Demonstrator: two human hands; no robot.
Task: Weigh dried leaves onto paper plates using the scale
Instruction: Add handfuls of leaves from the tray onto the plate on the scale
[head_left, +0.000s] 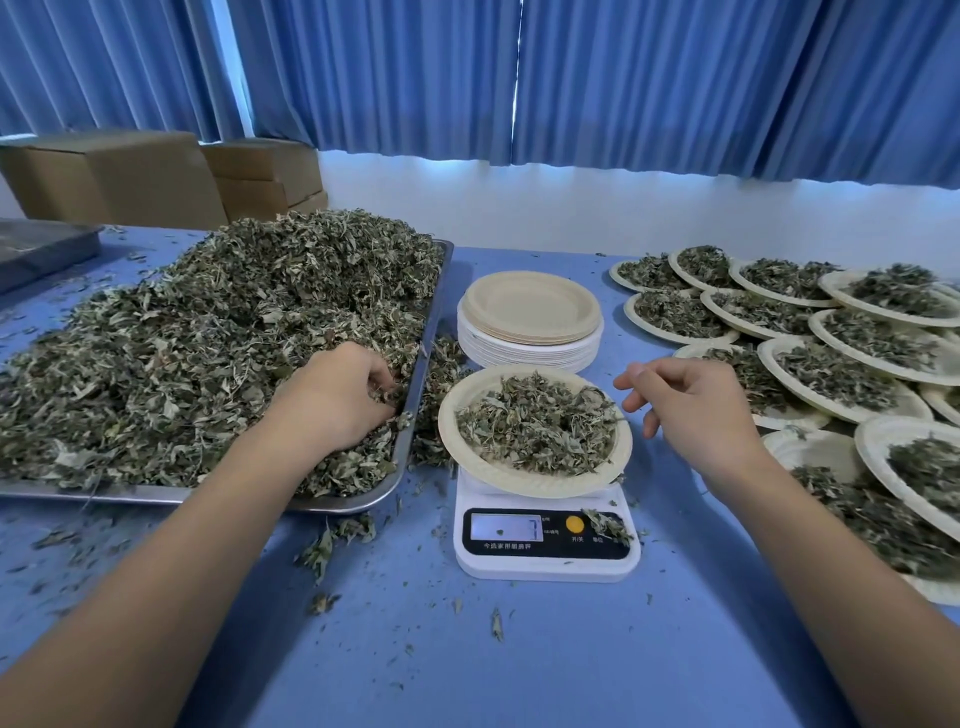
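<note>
Paper plate (451, 415) sits on the scale (545, 551) with a leaf portion (535, 423) piled in it, overhanging the platform on every side. Display (506, 527) is lit, digits washed out, maybe a 7, can't read it for sure. Stray leaf clump (609, 526) lies on the scale face right of the display. Left hand (343, 400), left of the scale, has its fingers curled into the dried leaves (208, 338) at the tray (104, 493) edge, gripping a pinch. Right hand (691, 400) hovers just right of the scale, fingers loosely curled, holding nothing. Empty plate stack (530, 306) is behind the scale, filled plates (841, 374) to its right. Risks: the right hand brushing the plate rim skews the reading or tips the plate; an oversized pinch overshoots; the clump on the scale could add false weight; crumbs drop on the table (519, 649).
</note>
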